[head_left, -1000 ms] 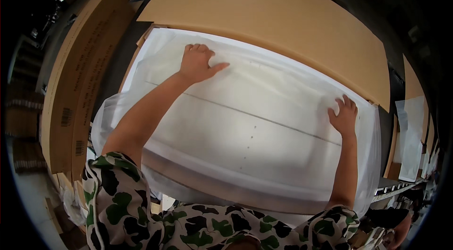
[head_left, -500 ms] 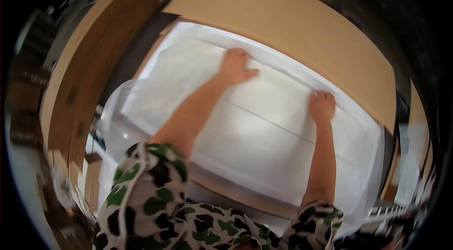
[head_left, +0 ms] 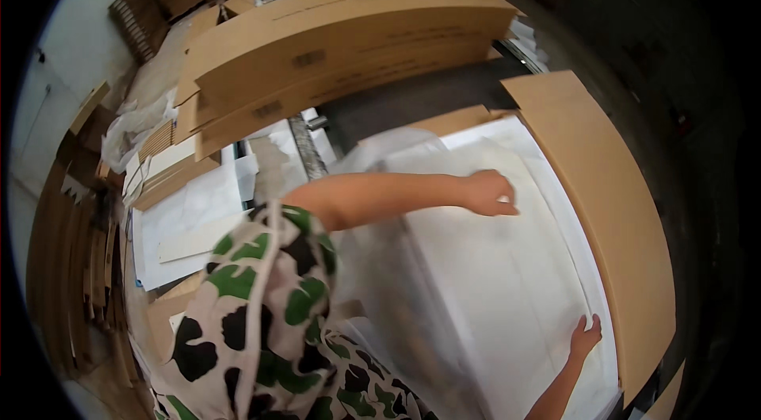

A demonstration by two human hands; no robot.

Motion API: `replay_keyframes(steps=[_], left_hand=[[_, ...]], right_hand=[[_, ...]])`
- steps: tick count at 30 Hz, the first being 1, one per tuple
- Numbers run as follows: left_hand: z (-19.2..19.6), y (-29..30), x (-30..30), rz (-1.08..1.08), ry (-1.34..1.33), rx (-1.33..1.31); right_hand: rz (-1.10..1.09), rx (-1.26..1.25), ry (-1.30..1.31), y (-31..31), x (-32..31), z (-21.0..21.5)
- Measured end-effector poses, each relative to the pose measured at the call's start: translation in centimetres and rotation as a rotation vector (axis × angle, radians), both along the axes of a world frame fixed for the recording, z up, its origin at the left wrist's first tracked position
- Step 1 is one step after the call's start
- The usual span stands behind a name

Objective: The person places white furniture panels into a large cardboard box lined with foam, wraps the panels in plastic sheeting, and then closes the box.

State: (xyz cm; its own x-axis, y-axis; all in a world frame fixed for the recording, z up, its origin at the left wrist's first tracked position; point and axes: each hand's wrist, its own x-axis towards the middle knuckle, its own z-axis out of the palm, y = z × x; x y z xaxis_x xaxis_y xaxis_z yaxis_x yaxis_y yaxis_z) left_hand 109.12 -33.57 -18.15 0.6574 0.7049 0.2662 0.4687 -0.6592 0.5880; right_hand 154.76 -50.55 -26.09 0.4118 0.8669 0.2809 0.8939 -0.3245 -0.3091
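Note:
A large white panel [head_left: 519, 281] lies in an open cardboard box, with a hazy translucent plastic sheet [head_left: 396, 146] over part of it. My left hand [head_left: 491, 192] is closed in a pinch above the panel's far part, with what looks like the sheet between its fingers. Near the box's right side, my right hand [head_left: 587, 337] rests by the panel's long edge, thumb and finger apart. White lining [head_left: 555, 166] runs between the panel and the box's broad brown flap [head_left: 610, 230].
Beyond the box, long folded cartons [head_left: 357, 31] lie across a dark conveyor belt [head_left: 412, 99]. White boards [head_left: 194, 214] and cardboard strips are piled at left. Brown cardboard stacks [head_left: 143, 19] stand against the far-left wall.
The view has swung left, so the box appears turned. My left hand has left the panel's long edge and closed; the translucent sheet now reaches farther over the panel.

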Motion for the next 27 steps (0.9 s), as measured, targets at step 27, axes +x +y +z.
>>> replay_keyframes(steps=[27], left_hand=[[4.7, -7.3, -56.1, 0.791, 0.151, 0.511]], right_hand=[[0.177, -0.169, 1.609, 23.0, -74.7, -2.6]])
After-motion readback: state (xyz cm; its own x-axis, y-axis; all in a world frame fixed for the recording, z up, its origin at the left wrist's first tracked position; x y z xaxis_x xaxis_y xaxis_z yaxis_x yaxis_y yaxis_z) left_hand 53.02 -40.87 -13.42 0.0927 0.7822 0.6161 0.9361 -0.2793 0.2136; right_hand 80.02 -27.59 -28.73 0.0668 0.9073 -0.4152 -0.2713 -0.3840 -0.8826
